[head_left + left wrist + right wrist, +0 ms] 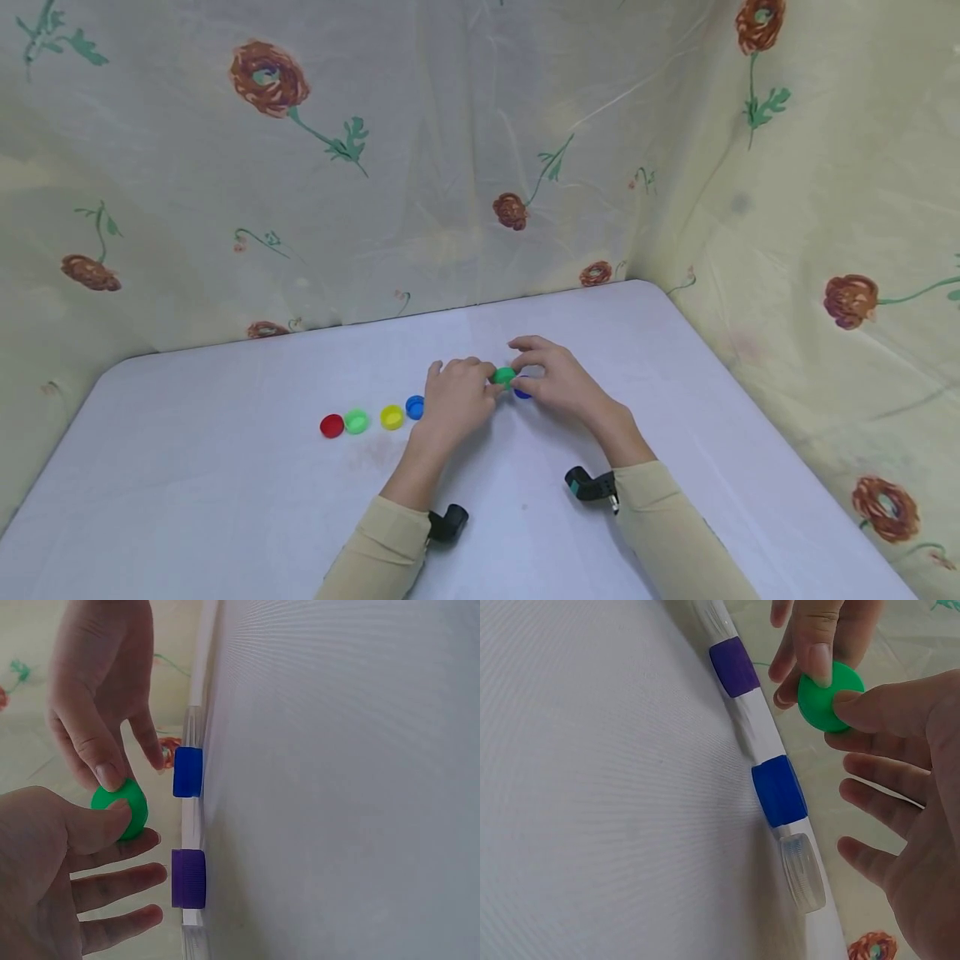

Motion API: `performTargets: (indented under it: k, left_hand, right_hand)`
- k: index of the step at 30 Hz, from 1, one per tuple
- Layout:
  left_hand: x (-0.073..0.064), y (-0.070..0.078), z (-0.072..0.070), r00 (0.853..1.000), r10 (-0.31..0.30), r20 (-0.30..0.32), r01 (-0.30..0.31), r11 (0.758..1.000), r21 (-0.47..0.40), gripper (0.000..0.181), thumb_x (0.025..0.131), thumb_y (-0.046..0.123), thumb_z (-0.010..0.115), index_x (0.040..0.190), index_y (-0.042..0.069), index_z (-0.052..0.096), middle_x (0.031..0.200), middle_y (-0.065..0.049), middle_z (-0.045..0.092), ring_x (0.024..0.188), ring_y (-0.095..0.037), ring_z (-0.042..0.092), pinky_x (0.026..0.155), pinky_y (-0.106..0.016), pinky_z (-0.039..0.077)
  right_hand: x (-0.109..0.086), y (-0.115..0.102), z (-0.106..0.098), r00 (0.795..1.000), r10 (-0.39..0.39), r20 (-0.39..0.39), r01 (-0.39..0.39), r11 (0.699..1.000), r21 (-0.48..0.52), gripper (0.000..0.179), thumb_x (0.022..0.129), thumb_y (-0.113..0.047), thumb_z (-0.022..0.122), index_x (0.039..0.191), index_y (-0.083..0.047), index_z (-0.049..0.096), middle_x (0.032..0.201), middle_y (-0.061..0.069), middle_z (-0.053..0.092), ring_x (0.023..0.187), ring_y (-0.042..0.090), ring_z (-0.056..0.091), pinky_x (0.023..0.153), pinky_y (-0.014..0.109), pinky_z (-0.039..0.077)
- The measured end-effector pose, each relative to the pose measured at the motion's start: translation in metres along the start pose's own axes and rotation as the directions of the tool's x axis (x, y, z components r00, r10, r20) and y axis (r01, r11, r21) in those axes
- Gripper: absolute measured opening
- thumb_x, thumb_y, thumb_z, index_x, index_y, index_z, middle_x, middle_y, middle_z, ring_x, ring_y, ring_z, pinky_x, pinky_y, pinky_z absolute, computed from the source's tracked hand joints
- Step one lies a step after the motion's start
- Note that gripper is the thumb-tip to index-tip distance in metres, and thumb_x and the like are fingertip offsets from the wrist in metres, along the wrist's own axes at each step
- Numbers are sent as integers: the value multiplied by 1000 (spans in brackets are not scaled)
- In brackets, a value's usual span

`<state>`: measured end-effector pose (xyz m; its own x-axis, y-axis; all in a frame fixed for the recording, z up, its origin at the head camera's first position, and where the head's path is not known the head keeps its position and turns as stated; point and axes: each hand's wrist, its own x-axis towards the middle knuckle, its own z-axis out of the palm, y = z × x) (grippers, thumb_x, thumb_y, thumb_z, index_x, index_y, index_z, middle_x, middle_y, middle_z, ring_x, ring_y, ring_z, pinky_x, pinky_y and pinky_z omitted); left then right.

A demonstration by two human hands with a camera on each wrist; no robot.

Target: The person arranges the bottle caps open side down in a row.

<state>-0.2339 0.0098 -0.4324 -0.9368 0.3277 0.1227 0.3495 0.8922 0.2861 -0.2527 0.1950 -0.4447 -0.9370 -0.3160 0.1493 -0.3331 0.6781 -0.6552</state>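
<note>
A green bottle cap (504,378) is held up between both hands, above the table. My left hand (457,400) pinches its left side with thumb and index finger, the other fingers spread. From the right, my right hand (558,383) pinches the same cap, its thumb close to the left thumb on the cap's face. Beneath the hands a dark blue cap (780,791) stands on the table, partly hidden by the right hand in the head view. Both wrist views show a purple cap (189,879) beside it, and a clear cap (802,874) is near the blue one.
Left of the hands, a red cap (332,426), a light green cap (356,421), a yellow cap (392,417) and a blue cap (415,407) lie in a loose row on the white table (225,500). Flowered curtains (420,167) hang behind and to the right.
</note>
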Motion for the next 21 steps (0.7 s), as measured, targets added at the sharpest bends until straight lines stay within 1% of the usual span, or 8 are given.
performTargets:
  k: [4, 8, 15, 21]
  left_hand:
    - [0, -1, 0, 1000, 9, -24, -9, 1000, -20, 28, 94, 34, 67, 117, 17, 72, 123, -3, 71, 121, -29, 63, 113, -66, 31]
    - [0, -1, 1, 999, 15, -31, -15, 1000, -15, 29, 92, 34, 70, 116, 18, 73, 123, -4, 71, 122, -30, 62, 113, -66, 31]
    - [1, -2, 2, 999, 23, -46, -23, 1000, 0, 32, 90, 38, 72, 115, 19, 73, 124, -3, 71, 123, -29, 62, 114, -65, 31]
    - [1, -1, 2, 997, 44, -62, -42, 999, 28, 33, 90, 39, 72, 118, 22, 73, 124, -2, 71, 122, -28, 63, 112, -66, 32]
  right_hand:
    - [0, -1, 0, 1000, 18, -1, -18, 1000, 26, 12, 89, -18, 69, 97, -10, 76, 147, 6, 54, 144, 34, 41, 118, 55, 31]
    - [0, 0, 0, 1000, 24, 5, -24, 999, 44, 11, 89, -18, 69, 93, -10, 75, 146, 5, 54, 144, 33, 41, 119, 54, 31]
    - [1, -1, -1, 999, 29, 21, -31, 997, 73, 12, 91, -20, 67, 90, -10, 74, 145, 6, 55, 144, 33, 41, 118, 54, 32]
    - [0, -2, -3, 997, 61, 39, -64, 993, 95, 15, 91, -21, 66, 88, -10, 75, 146, 6, 55, 145, 34, 40, 118, 57, 30]
